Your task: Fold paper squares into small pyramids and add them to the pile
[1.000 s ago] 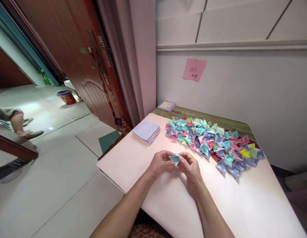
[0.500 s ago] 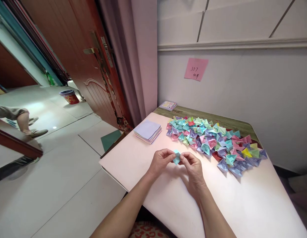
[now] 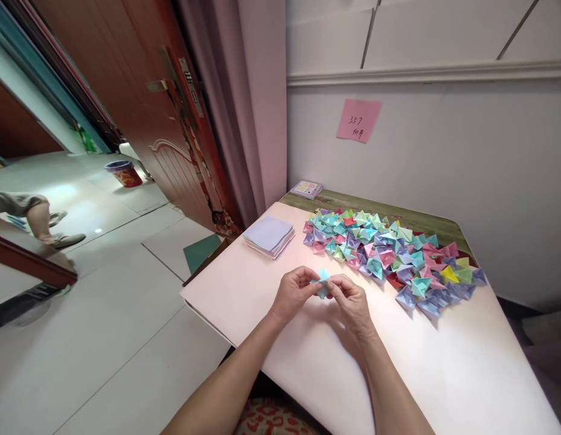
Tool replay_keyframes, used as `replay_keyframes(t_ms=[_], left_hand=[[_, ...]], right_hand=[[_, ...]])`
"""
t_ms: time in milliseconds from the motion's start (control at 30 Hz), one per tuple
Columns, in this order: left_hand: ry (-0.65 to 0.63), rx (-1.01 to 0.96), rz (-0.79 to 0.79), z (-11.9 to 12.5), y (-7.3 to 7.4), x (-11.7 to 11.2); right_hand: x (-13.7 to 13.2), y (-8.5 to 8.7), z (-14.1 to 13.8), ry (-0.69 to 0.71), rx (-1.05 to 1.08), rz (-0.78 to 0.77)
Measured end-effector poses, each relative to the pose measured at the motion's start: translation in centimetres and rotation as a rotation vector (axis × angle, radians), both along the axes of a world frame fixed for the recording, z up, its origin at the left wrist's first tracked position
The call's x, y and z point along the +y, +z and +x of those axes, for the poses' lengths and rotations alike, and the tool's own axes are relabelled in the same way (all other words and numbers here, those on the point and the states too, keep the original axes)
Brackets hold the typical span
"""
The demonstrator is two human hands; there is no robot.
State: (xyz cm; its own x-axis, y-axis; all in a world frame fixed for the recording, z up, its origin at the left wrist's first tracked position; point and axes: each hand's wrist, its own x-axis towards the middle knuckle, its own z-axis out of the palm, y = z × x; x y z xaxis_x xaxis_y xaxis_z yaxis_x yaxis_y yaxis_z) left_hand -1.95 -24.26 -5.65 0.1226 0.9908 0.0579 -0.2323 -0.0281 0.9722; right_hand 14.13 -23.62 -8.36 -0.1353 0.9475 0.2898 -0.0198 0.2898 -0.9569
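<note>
A small piece of folded light-blue paper [image 3: 323,276] is pinched between my two hands, above the pale tabletop [image 3: 244,296]. My left hand [image 3: 294,294] grips its left side with thumb and fingers closed. On its right side, my right hand [image 3: 350,302] pinches it in the same way. The fingertips cover part of the paper, so its full shape is hidden. Many folded paper boats [image 3: 375,267] in blue, purple, pink, green, yellow and red lie packed together beyond my right hand. Past my left hand sits a stack of square paper sheets [image 3: 267,234], a lilac one on top.
At the table's back corner lies a small printed pack [image 3: 306,189]. A pink note [image 3: 359,121] is stuck to the wall. To the left are a wooden door [image 3: 139,90], a curtain [image 3: 244,109], a waste bin [image 3: 124,173] and a seated person's leg [image 3: 38,217].
The blue paper's outline between my fingers has changed slightly, with a point now showing toward the left fingers. Both hands keep their pinch. The view has shifted a little.
</note>
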Motion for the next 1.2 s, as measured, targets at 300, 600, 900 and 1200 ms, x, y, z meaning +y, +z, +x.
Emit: replay_keyframes(t_ms=[300, 600, 900, 1200], left_hand=[[0.052, 0.046, 0.001, 0.2, 0.3, -0.2], [-0.008, 0.026, 0.021, -0.1, 0.4, -0.4], [-0.007, 0.14, 0.032, 0.0, 0.1, -0.6], [0.144, 0.074, -0.04, 1.1, -0.3, -0.5]], right_hand=[[-0.2, -0.4, -0.4, -0.025, 0.189, -0.1], [-0.2, -0.2, 0.1, -0.011, -0.011, -0.004], [-0.6, 0.1, 0.2, 0.012, -0.054, -0.005], [-0.8, 0.1, -1.1, -0.093, 0.103, -0.083]])
